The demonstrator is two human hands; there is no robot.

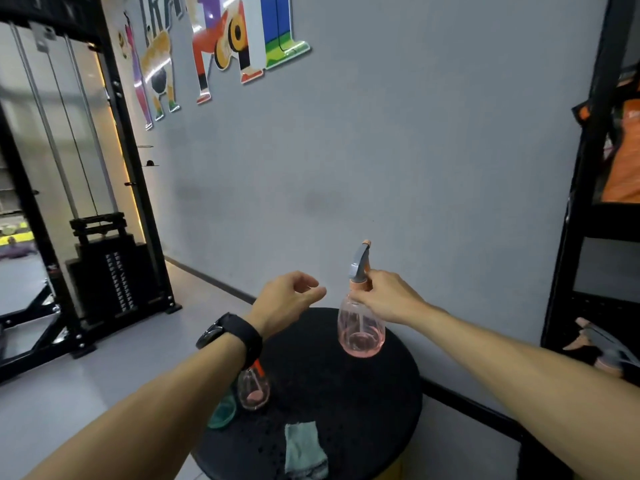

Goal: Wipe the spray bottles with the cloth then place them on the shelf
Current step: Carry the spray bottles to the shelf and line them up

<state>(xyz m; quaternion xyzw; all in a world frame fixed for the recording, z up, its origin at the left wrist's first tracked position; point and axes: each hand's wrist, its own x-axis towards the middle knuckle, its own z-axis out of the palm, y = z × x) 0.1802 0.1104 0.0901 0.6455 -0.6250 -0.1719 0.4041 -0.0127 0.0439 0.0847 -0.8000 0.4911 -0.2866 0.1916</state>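
A pink spray bottle (361, 327) with a grey trigger head stands upright near the far edge of the round black worktop (332, 393), held at its orange collar by the right hand (388, 299), whose grip is pinched around the neck just below the trigger. The left hand (287, 301) hovers just beside it, apart from the bottle, fingers loosely curled and holding nothing (a black watch (228, 336) sits on that wrist).

At the worktop's left edge, partly hidden beneath the left forearm, stand a second pink bottle (254, 389) and, touching or just beside it, a green bottle (221, 412); only their lower bodies show. A folded grey-green cloth (304, 450) lies flat near the worktop's near edge, well apart from the held bottle.

To the right, a black shelf (568, 271) rises against the grey wall (381, 150); on a lower level sit the trigger heads of further spray bottles (602, 348), lying or tilted (which, cannot be told). Orange fabric (623, 161) shows on an upper level. At left stands a black cable weight machine (104, 265), and colourful cut-out figures (214, 46) decorate the wall above.
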